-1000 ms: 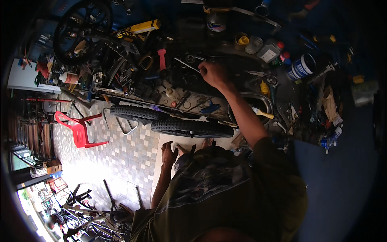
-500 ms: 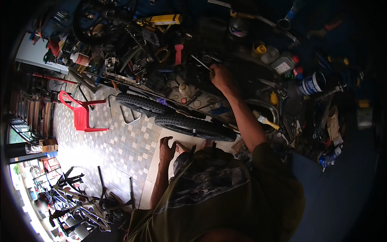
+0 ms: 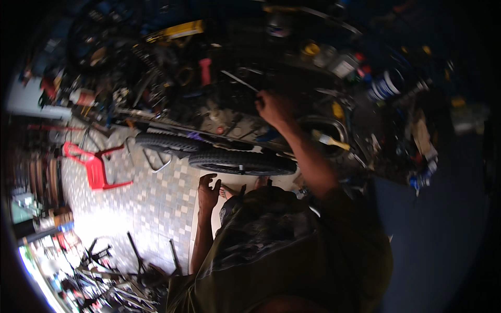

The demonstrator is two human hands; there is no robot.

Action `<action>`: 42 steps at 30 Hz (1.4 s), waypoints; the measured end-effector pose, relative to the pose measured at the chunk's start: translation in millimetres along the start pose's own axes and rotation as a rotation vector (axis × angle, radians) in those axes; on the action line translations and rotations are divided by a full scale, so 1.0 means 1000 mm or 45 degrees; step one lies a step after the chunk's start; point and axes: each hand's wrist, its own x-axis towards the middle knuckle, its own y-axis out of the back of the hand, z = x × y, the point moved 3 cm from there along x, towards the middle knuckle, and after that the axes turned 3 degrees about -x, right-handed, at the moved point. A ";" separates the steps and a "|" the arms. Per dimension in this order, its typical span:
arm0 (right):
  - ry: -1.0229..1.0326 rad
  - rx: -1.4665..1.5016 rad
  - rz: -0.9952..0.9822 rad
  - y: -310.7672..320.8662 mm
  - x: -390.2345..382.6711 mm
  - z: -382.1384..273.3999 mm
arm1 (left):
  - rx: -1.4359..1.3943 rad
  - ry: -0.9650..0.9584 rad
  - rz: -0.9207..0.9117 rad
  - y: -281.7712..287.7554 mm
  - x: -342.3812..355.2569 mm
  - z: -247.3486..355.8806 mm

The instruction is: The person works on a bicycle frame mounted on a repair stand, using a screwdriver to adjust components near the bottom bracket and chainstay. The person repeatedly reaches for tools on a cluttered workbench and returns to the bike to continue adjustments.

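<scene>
My right hand [image 3: 273, 107] reaches over the cluttered workbench, its fingers closed around one end of a thin, straight metal rod [image 3: 237, 79]. The rod sticks out to the far left of the fist; its exact kind cannot be made out. A tool with a pink head [image 3: 205, 72] lies left of the rod's tip. Low beside my body, my left hand [image 3: 208, 191] hangs with fingers apart and slightly curled, holding nothing. It is just on the near side of a knobbly bicycle tyre [image 3: 242, 163] at the bench's front.
Another tyre [image 3: 169, 142] stands farther left. A yellow-handled paintbrush [image 3: 334, 141] lies right of my right forearm. Farther back are a white-and-blue tub [image 3: 385, 87] and a grey bottle [image 3: 345, 66]. A red plastic chair [image 3: 95, 169] stands on the tiled floor [image 3: 162, 203].
The whole view has shifted, so the bench and chair appear farther left. My right hand has drawn slightly right and nearer with the rod, which now shows more of its length.
</scene>
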 end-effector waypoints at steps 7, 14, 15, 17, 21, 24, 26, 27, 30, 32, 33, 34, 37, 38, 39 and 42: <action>-0.015 0.180 0.148 0.046 -0.054 0.007 | -0.118 -0.532 -0.266 -0.028 0.047 0.132; -0.190 0.178 0.165 0.088 -0.124 0.033 | -0.106 -0.626 -0.472 -0.060 0.057 0.193; -0.210 0.166 0.178 0.090 -0.134 0.040 | -0.045 -0.583 -0.535 -0.064 0.056 0.196; -0.258 0.158 0.209 0.092 -0.152 0.050 | -0.041 -0.541 -0.596 -0.074 0.050 0.202; -0.323 0.160 0.204 0.093 -0.178 0.065 | -0.080 -0.541 -0.676 -0.092 0.039 0.202; -0.402 0.178 0.186 0.095 -0.190 0.067 | -0.083 -0.563 -0.710 -0.098 0.036 0.197; -0.403 0.198 0.199 0.096 -0.193 0.067 | -0.101 -0.541 -0.713 -0.099 0.031 0.199; -0.410 0.207 0.205 0.097 -0.195 0.066 | -0.106 -0.538 -0.725 -0.101 0.031 0.199; -0.430 0.204 0.187 0.098 -0.195 0.066 | -0.132 -0.518 -0.768 -0.102 0.034 0.198; -0.401 0.191 0.195 0.097 -0.193 0.063 | -0.134 -0.501 -0.757 -0.097 0.034 0.197; -0.389 0.182 0.198 0.097 -0.193 0.061 | -0.137 -0.491 -0.755 -0.095 0.034 0.196; -0.388 0.174 0.187 0.097 -0.193 0.061 | -0.125 -0.474 -0.747 -0.093 0.035 0.193; -0.385 0.163 0.148 0.094 -0.190 0.058 | -0.112 -0.443 -0.717 -0.089 0.037 0.185; -0.389 0.165 0.132 0.092 -0.189 0.057 | -0.126 -0.449 -0.709 -0.088 0.037 0.183; -0.392 0.167 0.116 0.091 -0.188 0.057 | -0.140 -0.456 -0.700 -0.087 0.036 0.180; -0.332 0.175 0.193 0.087 -0.185 0.050 | -0.114 -0.427 -0.685 -0.078 0.033 0.180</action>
